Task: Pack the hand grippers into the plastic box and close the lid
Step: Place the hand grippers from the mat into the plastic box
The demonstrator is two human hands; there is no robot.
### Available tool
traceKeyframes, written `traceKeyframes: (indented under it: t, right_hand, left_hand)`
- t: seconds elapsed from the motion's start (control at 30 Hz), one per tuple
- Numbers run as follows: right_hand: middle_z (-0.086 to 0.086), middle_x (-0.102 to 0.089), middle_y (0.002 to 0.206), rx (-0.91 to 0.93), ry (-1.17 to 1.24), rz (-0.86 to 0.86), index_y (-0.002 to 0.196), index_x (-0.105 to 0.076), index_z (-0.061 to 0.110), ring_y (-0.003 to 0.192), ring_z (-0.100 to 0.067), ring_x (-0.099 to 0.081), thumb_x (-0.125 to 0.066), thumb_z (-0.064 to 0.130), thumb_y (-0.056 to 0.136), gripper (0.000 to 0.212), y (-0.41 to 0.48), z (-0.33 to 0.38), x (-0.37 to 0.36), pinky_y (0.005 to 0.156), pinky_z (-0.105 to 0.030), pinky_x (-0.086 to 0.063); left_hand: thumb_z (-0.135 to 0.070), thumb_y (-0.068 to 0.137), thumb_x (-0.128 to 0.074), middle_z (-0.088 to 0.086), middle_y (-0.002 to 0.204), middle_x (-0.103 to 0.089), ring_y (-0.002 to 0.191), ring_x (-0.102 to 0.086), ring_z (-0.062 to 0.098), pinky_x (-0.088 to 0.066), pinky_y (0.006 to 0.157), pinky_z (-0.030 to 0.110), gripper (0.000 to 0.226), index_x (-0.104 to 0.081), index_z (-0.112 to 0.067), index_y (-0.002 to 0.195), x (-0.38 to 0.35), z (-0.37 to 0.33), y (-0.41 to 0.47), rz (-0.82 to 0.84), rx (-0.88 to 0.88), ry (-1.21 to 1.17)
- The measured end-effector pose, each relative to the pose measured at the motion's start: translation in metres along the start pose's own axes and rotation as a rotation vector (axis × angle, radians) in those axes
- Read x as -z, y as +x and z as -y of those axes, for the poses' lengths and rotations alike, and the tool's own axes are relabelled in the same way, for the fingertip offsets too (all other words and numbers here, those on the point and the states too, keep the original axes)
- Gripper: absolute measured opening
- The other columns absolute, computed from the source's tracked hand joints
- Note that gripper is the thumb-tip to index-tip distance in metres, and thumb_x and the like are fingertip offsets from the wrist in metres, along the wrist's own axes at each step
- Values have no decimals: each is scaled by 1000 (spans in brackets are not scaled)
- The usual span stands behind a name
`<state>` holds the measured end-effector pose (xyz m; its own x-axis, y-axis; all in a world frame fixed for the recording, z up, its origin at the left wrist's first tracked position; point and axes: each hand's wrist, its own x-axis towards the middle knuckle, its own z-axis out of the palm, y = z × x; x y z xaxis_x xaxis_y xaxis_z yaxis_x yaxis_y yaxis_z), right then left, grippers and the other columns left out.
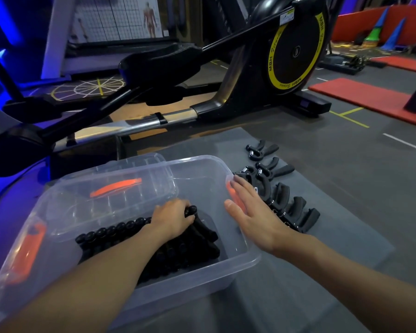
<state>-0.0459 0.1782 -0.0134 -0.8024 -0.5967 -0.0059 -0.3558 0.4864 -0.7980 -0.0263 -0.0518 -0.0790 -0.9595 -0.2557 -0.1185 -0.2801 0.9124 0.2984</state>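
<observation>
I saw my left hand [173, 218] down inside the clear plastic box [202, 284], fingers curled round the top end of one black hand gripper [192, 211]. That one stood at the right end of a row of packed grippers [111, 230] lying along the box floor. My right hand [252, 209] was released, fingers straight, laid flat against the box's right rim and covering part of an orange latch [233, 197]. The lid [130, 169] was off, tilted over the box's far left part at about 11 o'clock. At 3 o'clock, just beside the box, loose grippers [291, 205] sat in a line on a grey mat [334, 212], running up toward 1 o'clock. An elliptical trainer [296, 51] stood beyond at 12 o'clock.
</observation>
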Motion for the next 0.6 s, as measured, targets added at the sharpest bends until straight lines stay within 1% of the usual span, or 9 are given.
traceKeyframes:
  t: [0.17, 0.23, 0.27, 0.33, 0.37, 0.43, 0.5, 0.53, 0.6]
  right_hand:
    - [26, -7, 158, 14, 19, -24, 155, -20, 26, 140, 12, -7, -41, 45, 100, 62, 0, 1, -1, 116, -21, -10]
    - [22, -17, 157, 15, 85, -68, 152, -30, 25, 141, 8, -17, -42, 44, 100, 57, -1, 3, -1, 119, -26, -18]
    - [17, -29, 154, 2, 128, -107, 147, -40, 25, 137, 5, -29, -42, 44, 100, 51, -3, 5, 0, 117, -27, -25]
    - [4, -59, 127, -28, 211, -213, 119, -61, 29, 113, -9, -55, -42, 45, 100, 31, -7, 6, 2, 101, -30, -45]
    - [0, -64, 111, -56, 232, -270, 104, -63, 28, 101, -15, -59, -42, 41, 101, 25, -10, 5, 4, 91, -33, -48]
    - [-3, -64, 93, -94, 191, -368, 92, -61, 19, 90, -21, -59, -44, 32, 100, 23, -16, -5, 8, 82, -36, -48]
    - [-3, -64, 92, -147, 98, -421, 96, -61, 15, 88, -21, -59, -49, 31, 97, 19, -19, -30, 15, 81, -40, -49]
    - [-4, -64, 99, -199, 44, -417, 103, -61, 16, 93, -21, -60, -54, 34, 94, 21, -20, -46, 18, 85, -42, -49]
    - [-8, -59, 119, -353, -76, -376, 122, -56, 16, 111, -25, -56, -64, 42, 87, 45, -25, -83, 25, 96, -43, -46]
  left_hand:
    - [-34, 87, -59, 3, 120, -60, 113, -57, 27, -46, 93, 40, 32, -60, -22, 117, 16, -5, -7, -17, -27, -17]
    - [-31, 89, -57, 1, 121, -59, 114, -56, 24, -46, 95, 41, 33, -59, -21, 120, 27, -17, -12, -100, -88, -127]
    - [-30, 90, -56, 0, 119, -60, 113, -57, 21, -47, 96, 41, 31, -59, -21, 119, 34, -27, -17, -157, -128, -209]
    - [-28, 91, -55, -3, 114, -61, 109, -57, 16, -47, 95, 39, 26, -61, -21, 115, 49, -53, -27, -286, -224, -334]
    - [-28, 91, -55, -4, 113, -61, 108, -57, 15, -47, 94, 37, 25, -62, -21, 114, 56, -68, -33, -338, -271, -371]
    - [-29, 92, -54, -5, 116, -58, 110, -55, 14, -45, 95, 35, 25, -61, -20, 114, 64, -98, -46, -381, -353, -412]
    - [-34, 92, -53, -6, 122, -52, 115, -51, 14, -42, 98, 34, 30, -57, -21, 119, 61, -121, -56, -336, -395, -395]
    - [-37, 92, -52, -5, 125, -49, 118, -48, 14, -41, 100, 35, 34, -55, -21, 121, 56, -127, -59, -302, -403, -360]
    - [-42, 91, -50, -5, 130, -45, 124, -44, 16, -39, 103, 36, 41, -51, -19, 125, 44, -132, -61, -255, -404, -267]
